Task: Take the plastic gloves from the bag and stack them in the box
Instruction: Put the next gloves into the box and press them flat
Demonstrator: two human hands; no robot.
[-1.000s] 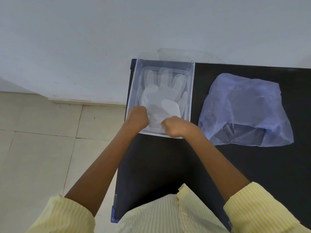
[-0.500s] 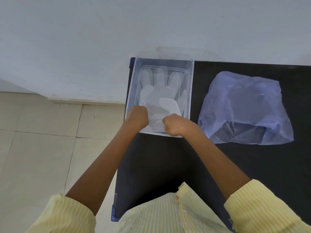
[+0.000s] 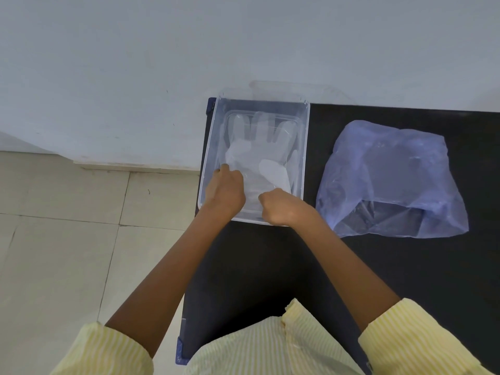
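A clear plastic box (image 3: 305,147) stands at the back left corner of the black table. A translucent plastic glove (image 3: 259,147) lies flat inside it, fingers pointing to the wall, thumb folded over. My left hand (image 3: 224,192) and my right hand (image 3: 280,207) rest at the box's near end, both with fingers closed on the glove's cuff edge. The bluish plastic bag (image 3: 389,174) lies to the right of the box with its mouth facing me; its contents are hard to make out.
The black table (image 3: 270,266) ends at its left edge just beside the box, with tiled floor (image 3: 67,239) below. A white wall (image 3: 189,50) runs right behind the box. A clear lid (image 3: 284,87) leans against the wall.
Both hands have shifted slightly while holding the glove's cuff, and the glove lies flatter in the box. The bag has not moved.
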